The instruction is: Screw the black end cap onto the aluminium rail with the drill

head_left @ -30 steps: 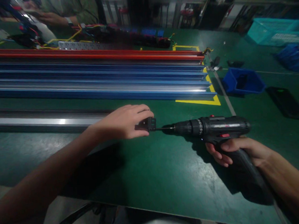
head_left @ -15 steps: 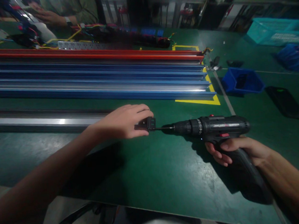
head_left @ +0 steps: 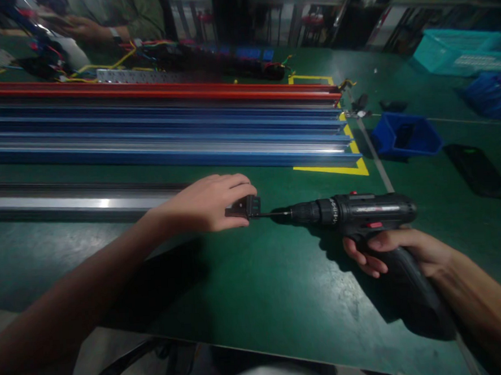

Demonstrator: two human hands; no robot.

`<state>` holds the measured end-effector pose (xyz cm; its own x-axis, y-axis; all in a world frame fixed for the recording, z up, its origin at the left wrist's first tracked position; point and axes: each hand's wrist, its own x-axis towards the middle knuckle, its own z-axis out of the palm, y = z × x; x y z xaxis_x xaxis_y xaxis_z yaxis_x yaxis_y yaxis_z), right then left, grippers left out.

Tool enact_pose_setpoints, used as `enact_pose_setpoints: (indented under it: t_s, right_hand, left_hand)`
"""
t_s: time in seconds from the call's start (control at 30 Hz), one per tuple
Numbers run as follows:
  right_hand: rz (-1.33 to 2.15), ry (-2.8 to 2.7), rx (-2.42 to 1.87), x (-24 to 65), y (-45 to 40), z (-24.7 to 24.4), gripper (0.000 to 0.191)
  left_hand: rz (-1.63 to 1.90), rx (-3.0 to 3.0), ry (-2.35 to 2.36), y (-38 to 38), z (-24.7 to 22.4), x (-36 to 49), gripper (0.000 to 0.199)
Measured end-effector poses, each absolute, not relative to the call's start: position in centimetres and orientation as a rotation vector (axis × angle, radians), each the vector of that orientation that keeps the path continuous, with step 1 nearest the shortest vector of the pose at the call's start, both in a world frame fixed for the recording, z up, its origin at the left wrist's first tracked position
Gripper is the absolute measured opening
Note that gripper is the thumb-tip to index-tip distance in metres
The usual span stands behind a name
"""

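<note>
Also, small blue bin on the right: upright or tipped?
Upright: the blue bin sits on the green tabletop, its open top facing up. Something dark shows inside; can't tell what.

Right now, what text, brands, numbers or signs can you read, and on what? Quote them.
Nothing legible to quote.
Black drill: pale label on its side, blurred.
Drill's collar: ring of tiny pale marks, too small.
Turquoise crate: pale marking on the side, blurred.

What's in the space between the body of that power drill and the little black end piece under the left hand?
The long thin bit bridges it, running from the drill to the black end piece, as the head view shows.
</note>
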<state>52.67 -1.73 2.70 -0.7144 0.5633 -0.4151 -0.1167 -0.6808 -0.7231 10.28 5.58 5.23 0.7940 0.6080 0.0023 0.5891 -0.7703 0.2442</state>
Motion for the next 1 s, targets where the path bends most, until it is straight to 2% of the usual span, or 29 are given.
enact_pose_setpoints:
  t_s: [1.0]
  right_hand:
    - [2.374, -0.977, -0.938, 52.95, -1.84, 2.22, 0.026]
  left_hand:
    - [0.127, 2.745, 0.941, 5.56, 5.09, 10.23, 0.051]
